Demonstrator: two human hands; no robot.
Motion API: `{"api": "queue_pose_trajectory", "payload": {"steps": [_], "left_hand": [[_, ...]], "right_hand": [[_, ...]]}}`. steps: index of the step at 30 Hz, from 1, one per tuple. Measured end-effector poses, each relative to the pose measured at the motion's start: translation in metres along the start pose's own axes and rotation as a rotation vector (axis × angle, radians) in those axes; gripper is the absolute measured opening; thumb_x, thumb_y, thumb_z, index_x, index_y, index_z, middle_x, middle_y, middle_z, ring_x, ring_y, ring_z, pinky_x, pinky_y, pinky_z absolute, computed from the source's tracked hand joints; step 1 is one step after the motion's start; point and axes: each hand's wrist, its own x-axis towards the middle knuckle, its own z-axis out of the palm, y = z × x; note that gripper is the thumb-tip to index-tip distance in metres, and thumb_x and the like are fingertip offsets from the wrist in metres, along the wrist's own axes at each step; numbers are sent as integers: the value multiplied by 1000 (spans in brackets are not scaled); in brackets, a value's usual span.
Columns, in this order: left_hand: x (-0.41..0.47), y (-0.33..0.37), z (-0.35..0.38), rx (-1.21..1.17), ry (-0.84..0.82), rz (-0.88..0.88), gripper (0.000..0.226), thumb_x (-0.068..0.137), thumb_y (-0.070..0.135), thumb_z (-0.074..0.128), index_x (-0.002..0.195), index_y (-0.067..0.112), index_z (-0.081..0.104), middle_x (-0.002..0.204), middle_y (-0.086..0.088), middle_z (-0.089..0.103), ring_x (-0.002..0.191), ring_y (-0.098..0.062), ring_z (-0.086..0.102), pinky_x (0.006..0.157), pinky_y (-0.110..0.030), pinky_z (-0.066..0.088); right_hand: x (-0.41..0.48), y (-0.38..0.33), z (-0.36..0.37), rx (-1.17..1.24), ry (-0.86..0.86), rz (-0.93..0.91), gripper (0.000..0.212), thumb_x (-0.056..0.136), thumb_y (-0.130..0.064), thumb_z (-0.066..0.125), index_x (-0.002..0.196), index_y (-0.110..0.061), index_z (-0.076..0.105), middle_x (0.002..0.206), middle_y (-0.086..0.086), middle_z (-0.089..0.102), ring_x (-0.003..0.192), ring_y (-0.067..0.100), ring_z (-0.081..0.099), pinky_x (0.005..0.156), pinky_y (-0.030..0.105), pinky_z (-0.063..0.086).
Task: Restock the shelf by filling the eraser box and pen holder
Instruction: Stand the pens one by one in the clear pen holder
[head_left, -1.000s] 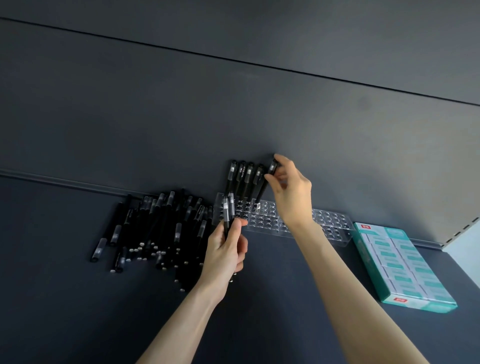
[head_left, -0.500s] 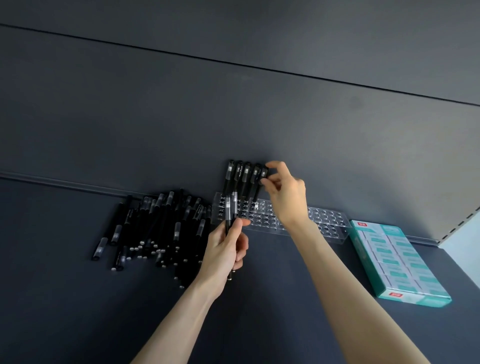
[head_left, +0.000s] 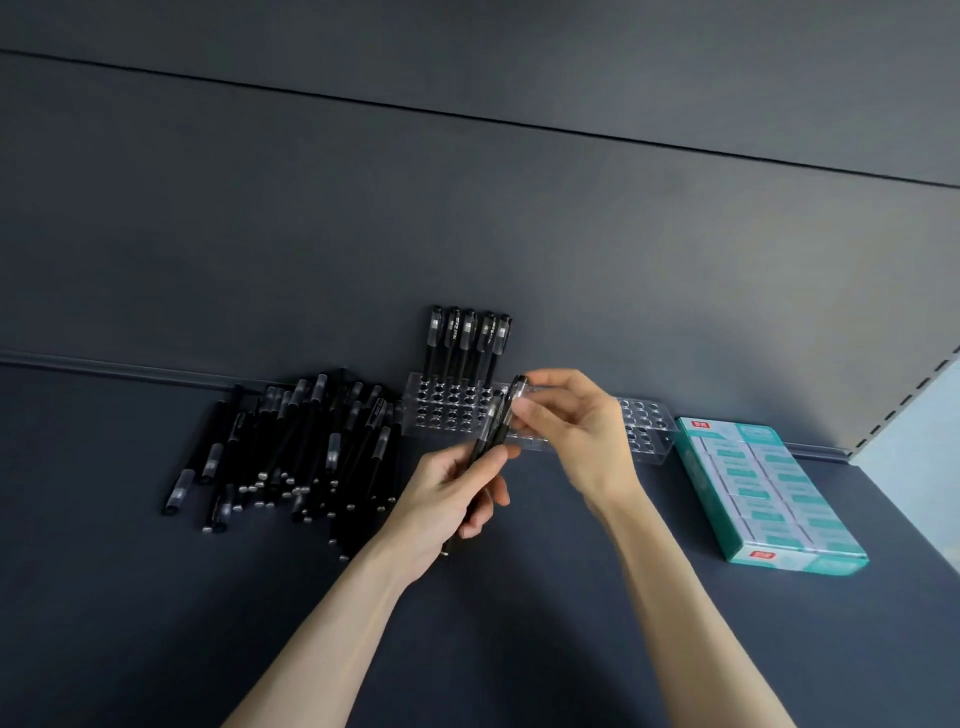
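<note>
Together, left hand (head_left: 452, 501) and right hand (head_left: 574, 434) grip a pen (head_left: 500, 427) — print illegible.

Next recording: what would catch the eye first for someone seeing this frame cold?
Mid-frame, the left hand grips a black pen by the barrel while the right hand pinches its cap end, in front of the clear pen holder. Five pens stand in the holder's back-left holes; a pen pile lies left of it, a teal eraser box right.
</note>
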Motion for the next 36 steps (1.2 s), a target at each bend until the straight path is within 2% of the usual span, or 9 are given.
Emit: {"api": "queue_pose_trajectory", "payload": {"steps": [3, 7, 10, 13, 17, 21, 25, 30, 36], "left_hand": [[0, 0, 1, 14, -8, -6, 21, 93, 20, 55, 102, 7, 68, 61, -3, 55, 40, -9, 34, 39, -20, 20], [-2, -1, 4, 11, -10, -23, 21, 93, 22, 55, 100, 7, 68, 62, -4, 58, 41, -11, 37, 39, -21, 25], [0, -1, 2, -3, 41, -7, 18, 91, 17, 59, 100, 3, 64, 65, -3, 59, 42, -10, 36, 38, -20, 22], [0, -2, 2, -4, 71, -11, 13, 89, 18, 62, 96, 7, 62, 66, -1, 58, 41, -9, 32, 39, -18, 17], [2, -1, 1, -26, 179, -7, 25, 96, 29, 51, 98, 4, 55, 71, 0, 55, 43, -9, 26, 38, -19, 15], [4, 1, -4, -79, 266, 26, 22, 100, 23, 43, 102, 9, 59, 70, -1, 51, 44, -7, 32, 40, -20, 21], [2, 1, -4, -20, 288, 48, 20, 100, 29, 45, 102, 15, 59, 57, 4, 43, 40, -5, 26, 39, -19, 17], [6, 1, -6, -38, 346, 25, 22, 100, 27, 43, 99, 16, 62, 59, 3, 40, 39, -4, 24, 40, -18, 17], [4, 3, -3, -26, 326, 50, 18, 98, 34, 46, 101, 24, 61, 58, 6, 41, 40, -4, 28, 40, -17, 21]], "right_hand": [[-5, 1, -4, 39, -13, 15, 22, 82, 1, 66, 99, -11, 58, 75, 0, 71, 69, 13, 66, 68, 25, 55], [-8, 0, -5, 99, 27, 25, 24, 83, 3, 64, 102, -9, 56, 74, -1, 69, 67, 13, 66, 64, 23, 54], [-7, 0, -5, 129, 51, 25, 30, 87, 3, 58, 112, -13, 58, 85, 11, 67, 78, 16, 68, 71, 26, 55], [-3, 2, -1, 23, 27, -7, 40, 87, 6, 57, 123, -11, 54, 85, 17, 56, 77, 15, 67, 72, 27, 57], [14, -8, 0, -89, 268, -151, 40, 84, 4, 63, 117, -16, 53, 79, 4, 62, 65, 12, 67, 67, 28, 57], [39, -18, -2, -231, 428, -276, 34, 84, -2, 65, 102, -26, 51, 82, -5, 65, 68, 17, 65, 69, 31, 54], [59, -14, 3, -364, 403, -353, 31, 85, -2, 64, 105, -22, 52, 83, -10, 60, 74, 17, 62, 67, 17, 46], [72, -2, 6, -428, 360, -350, 30, 86, -3, 63, 112, -14, 54, 84, -12, 57, 76, 10, 61, 67, 13, 46], [75, 15, 7, -540, 304, -359, 31, 84, -1, 66, 113, -10, 58, 86, 4, 59, 68, 2, 54, 66, 6, 41]]}}
